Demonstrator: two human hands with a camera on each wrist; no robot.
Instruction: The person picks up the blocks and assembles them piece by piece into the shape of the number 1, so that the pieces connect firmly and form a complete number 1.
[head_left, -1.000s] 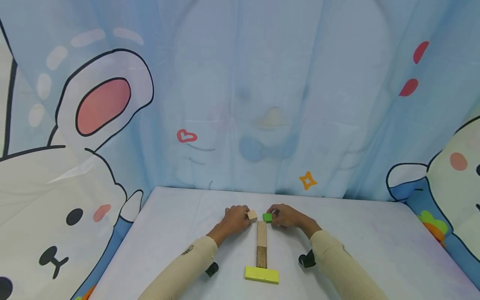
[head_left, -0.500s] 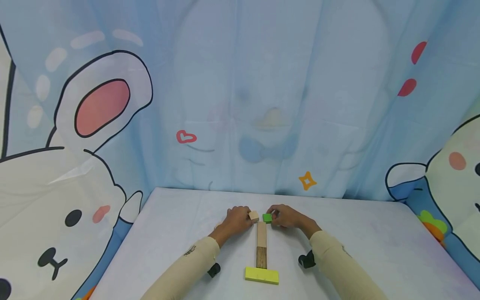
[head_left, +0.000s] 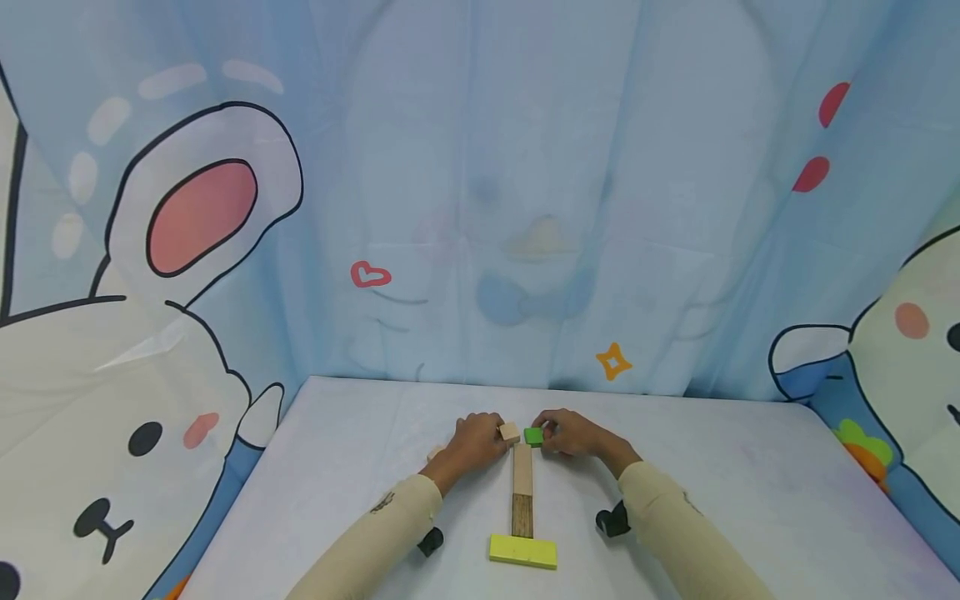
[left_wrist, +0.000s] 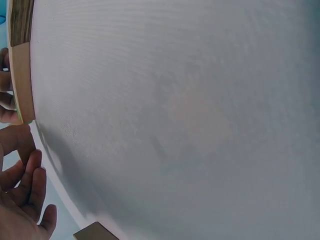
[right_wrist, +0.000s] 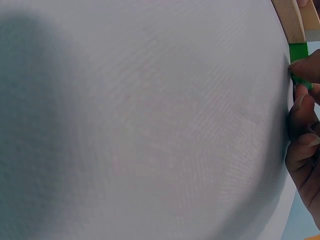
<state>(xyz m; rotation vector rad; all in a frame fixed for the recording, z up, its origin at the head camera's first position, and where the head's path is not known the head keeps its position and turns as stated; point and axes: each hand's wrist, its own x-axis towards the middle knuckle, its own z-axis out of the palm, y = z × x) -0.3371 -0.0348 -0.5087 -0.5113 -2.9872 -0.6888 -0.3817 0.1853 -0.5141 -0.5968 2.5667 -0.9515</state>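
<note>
In the head view, my left hand [head_left: 476, 439] pinches a small pale wooden block [head_left: 509, 432] near the far end of a row of blocks. Opposite it, my right hand [head_left: 573, 432] grips a green block [head_left: 533, 437] between thumb and fingers. The row holds a light wooden block [head_left: 522, 468], then a dark-grained wooden block [head_left: 522, 515]. Across its near end lies a yellow block [head_left: 522, 551]. In the right wrist view, the green block [right_wrist: 299, 51] meets the end of the light wooden block [right_wrist: 290, 21]. Fingers partly cover both held blocks.
Another pale block [head_left: 434, 452] lies beside my left wrist, mostly hidden. The white table [head_left: 750, 475] reaches back to a blue cartoon-printed curtain [head_left: 480, 192]. Black wrist devices [head_left: 613, 521] hang below both sleeves. An orange edge [right_wrist: 313, 237] shows in the right wrist view's corner.
My left hand has shifted slightly right with the pale block, closer to the green one. The pale block beside my left wrist has come into view. My right hand stays nearly still.
</note>
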